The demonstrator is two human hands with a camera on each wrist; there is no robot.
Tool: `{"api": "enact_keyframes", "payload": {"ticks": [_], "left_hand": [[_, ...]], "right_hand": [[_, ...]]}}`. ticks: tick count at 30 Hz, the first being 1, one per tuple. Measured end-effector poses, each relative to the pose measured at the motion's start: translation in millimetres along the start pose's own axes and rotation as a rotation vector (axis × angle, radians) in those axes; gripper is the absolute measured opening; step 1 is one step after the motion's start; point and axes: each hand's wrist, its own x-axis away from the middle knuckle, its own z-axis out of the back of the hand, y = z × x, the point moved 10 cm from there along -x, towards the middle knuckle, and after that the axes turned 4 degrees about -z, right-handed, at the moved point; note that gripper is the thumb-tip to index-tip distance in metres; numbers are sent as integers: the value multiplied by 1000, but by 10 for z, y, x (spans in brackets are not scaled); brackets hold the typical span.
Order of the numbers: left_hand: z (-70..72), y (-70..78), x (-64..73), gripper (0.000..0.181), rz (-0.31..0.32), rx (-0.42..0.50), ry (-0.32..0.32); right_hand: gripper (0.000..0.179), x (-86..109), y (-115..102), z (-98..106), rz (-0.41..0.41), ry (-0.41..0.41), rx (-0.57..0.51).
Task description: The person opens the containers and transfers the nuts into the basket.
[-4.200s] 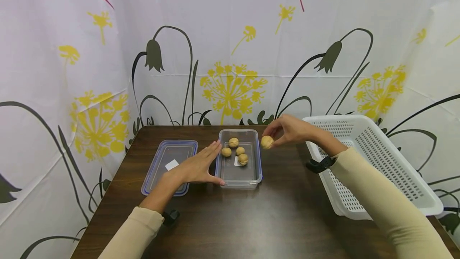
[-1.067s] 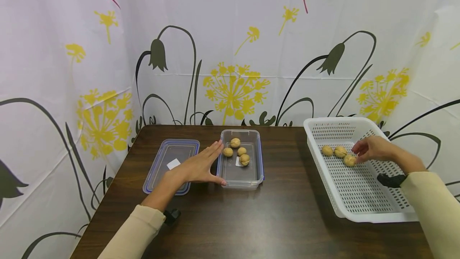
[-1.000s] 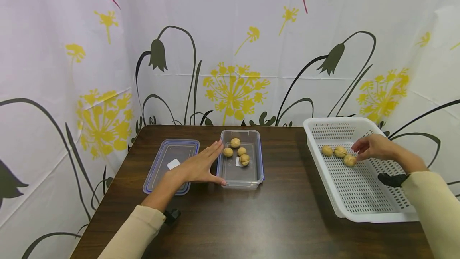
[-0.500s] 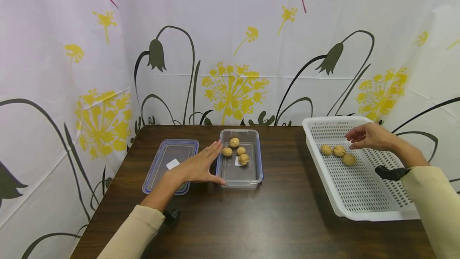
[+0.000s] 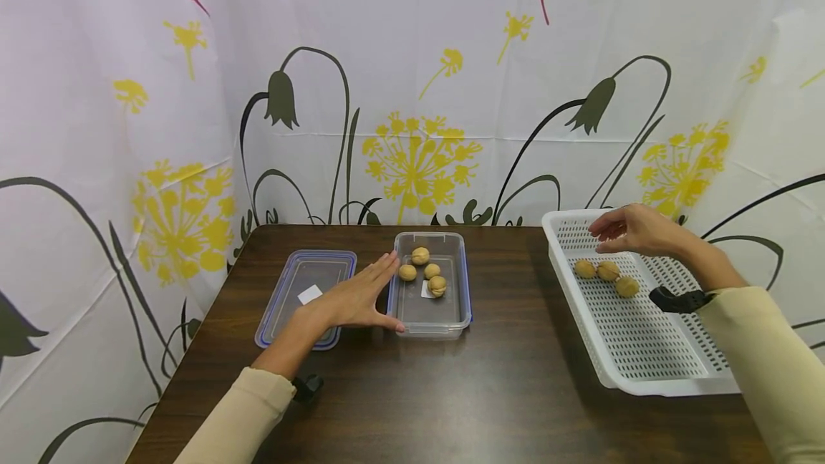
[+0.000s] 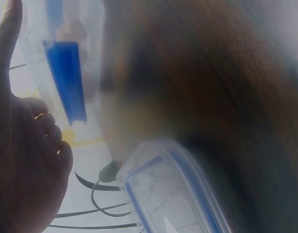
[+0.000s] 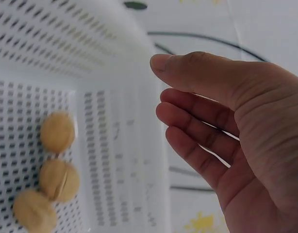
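Several walnuts (image 5: 437, 286) lie in a clear plastic container (image 5: 428, 315) with blue side clips, at the middle of the table. My left hand (image 5: 351, 301) rests along the container's left side, thumb and fingers spread. In the left wrist view that hand (image 6: 30, 160) stands beside the blue clip (image 6: 67, 80). To the right, a white perforated basket (image 5: 651, 349) holds three walnuts (image 5: 608, 271) in a row near its left wall. Above them hovers my right hand (image 5: 641, 229), fingers loosely bent and nothing between them, as the right wrist view of the hand (image 7: 231, 131) confirms.
The container's clear lid (image 5: 293, 285), with a blue rim and a white label (image 5: 309, 295), lies on the dark wooden table (image 5: 412, 399) left of the container. A flower-printed curtain (image 5: 412, 77) hangs behind the table.
My right hand carried a walnut from beside the container into the basket and let go of it there. It has since lifted and moved left. My left hand stays at the container.
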Motion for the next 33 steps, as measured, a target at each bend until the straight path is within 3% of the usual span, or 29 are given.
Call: {"api": "enact_keyframes", "payload": {"ticks": [11,20,33], "left_hand": [[-8,2,1,129,2,5,3],[-10,-2,5,128,4,11,5],[-15,0,-1,128,-7,4,13]], "right_hand": [[31,-288,-588,-105,148,-13,31],[29,-567,-959,-318,169,-70,20],[30,-958,-1404,-726,278,-157,-54]]}}
